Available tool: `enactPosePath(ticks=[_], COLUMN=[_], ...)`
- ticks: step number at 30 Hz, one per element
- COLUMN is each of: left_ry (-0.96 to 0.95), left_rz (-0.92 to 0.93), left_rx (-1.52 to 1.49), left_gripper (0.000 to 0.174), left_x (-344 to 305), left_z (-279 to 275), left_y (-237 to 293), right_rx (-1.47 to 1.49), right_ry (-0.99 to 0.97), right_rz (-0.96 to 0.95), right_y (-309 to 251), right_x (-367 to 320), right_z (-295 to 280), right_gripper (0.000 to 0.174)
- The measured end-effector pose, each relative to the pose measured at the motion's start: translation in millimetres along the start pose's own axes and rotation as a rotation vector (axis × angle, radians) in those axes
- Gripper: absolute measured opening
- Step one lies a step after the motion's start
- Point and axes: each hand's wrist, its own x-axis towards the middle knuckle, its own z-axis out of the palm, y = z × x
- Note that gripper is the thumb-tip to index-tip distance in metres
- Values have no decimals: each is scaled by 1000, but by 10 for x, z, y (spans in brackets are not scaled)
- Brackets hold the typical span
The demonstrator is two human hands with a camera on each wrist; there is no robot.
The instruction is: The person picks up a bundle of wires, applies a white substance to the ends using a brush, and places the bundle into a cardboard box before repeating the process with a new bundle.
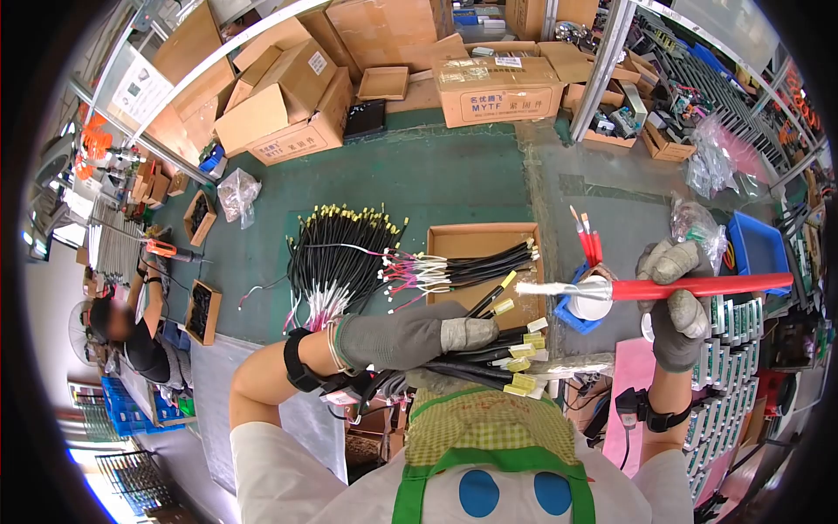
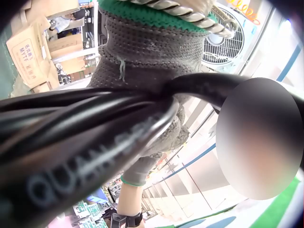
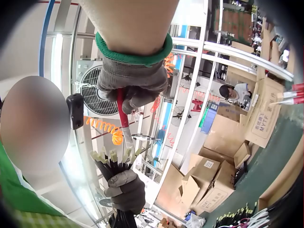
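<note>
My left hand (image 1: 410, 339), in a grey glove, grips a bundle of black cables (image 1: 467, 371) whose ends carry yellow and white tips pointing right. Printed lettering shows on one black cable (image 2: 104, 156) in the left wrist view. The gloved right hand (image 1: 672, 301) holds a paintbrush (image 1: 751, 284) by its red handle, bristles pointing left. Beneath the brush's metal collar stands a white cup (image 1: 590, 308) in a small blue holder. In the right wrist view, the brush (image 3: 122, 114) points at the tipped cable ends (image 3: 116, 156) above the left hand (image 3: 124, 191).
A cardboard tray (image 1: 441, 231) holds more black cables (image 1: 489, 266). Left of it lies a large cable pile (image 1: 336, 253). Behind the cup are more red-handled brushes (image 1: 594, 247). A blue bin (image 1: 759, 244) stands at right, cardboard boxes (image 1: 497, 92) at the back. Another person (image 1: 148, 341) works at left.
</note>
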Motion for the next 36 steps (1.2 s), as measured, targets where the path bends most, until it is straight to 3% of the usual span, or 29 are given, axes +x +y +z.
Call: enactPosePath(ticks=[6, 11, 18, 22, 24, 26, 28, 31, 33, 35, 36], left_ry=[-74, -93, -179, -310, -255, -246, -292, -485, -333, -262, -270], left_rz=[-138, -59, -145, -37, 254, 282, 53, -137, 51, 64, -17], left_rx=[-7, -24, -107, -155, 174, 242, 50, -147, 1, 21, -32], left_gripper=[52, 52, 48, 53, 53, 52, 50, 44, 43, 43, 43], left_x=[-10, -21, -37, -52, -24, -24, -49, -11, -28, -57, -73], left_z=[-21, -37, -45, 19, -27, -29, -4, -54, -5, 25, 30], left_y=[106, 60, 28, 95, -9, -17, 92, 80, 62, 78, 104], right_rx=[-39, -56, 36, -111, -112, -104, -76, -29, 24, -11, -29], right_ry=[-113, -81, -171, -237, -330, -347, -251, -174, -216, -244, -257], right_rz=[-45, -94, -19, -91, -95, -65, -35, 67, 81, 80, 79], right_y=[36, 43, 5, -101, -192, -301, -319, -383, -386, -378, -372], right_x=[10, 10, 4, 70, 101, 106, 76, 47, 78, 101, 109], right_z=[66, -56, 24, -91, -243, -262, -186, -28, -10, 35, 55], right_gripper=[37, 35, 37, 35, 35, 29, 26, 22, 20, 17, 16])
